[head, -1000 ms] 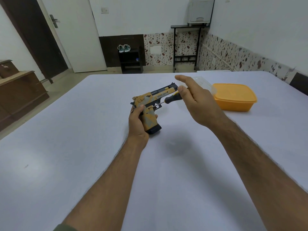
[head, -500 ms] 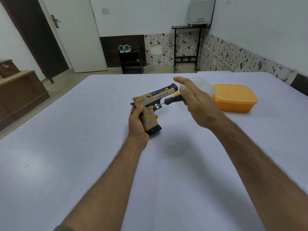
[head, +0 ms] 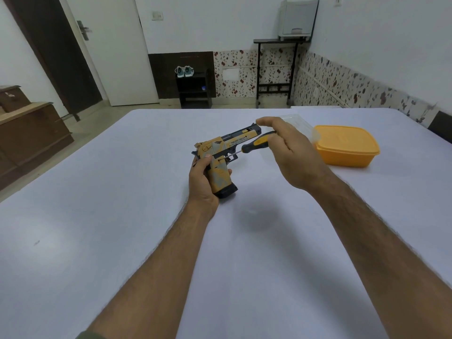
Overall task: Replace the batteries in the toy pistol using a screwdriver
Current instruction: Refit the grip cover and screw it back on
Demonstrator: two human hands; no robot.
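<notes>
The left hand (head: 203, 182) is wrapped round the grip of the toy pistol (head: 223, 155), thumb lying up along the near side of the frame and the other fingers curled round the far side; the pistol is held above the table (head: 122, 216), near its middle, with the barrel pointing right and away and the dark base of the grip towards the person. The right hand (head: 291, 152) holds the screwdriver (head: 254, 144) by its black and orange handle, which disappears under the palm; the forefinger sticks out nearly straight above the barrel, while the thumb and the remaining fingers are hidden behind the back of the hand, so how tightly they close on the handle cannot be told. The thin shaft runs left and down from the handle; its tip sits against the side of the pistol just above the trigger. To the right, further back on the table, an orange box (head: 347, 149) stands with a clear lid (head: 299, 124) just beside it on its left.
</notes>
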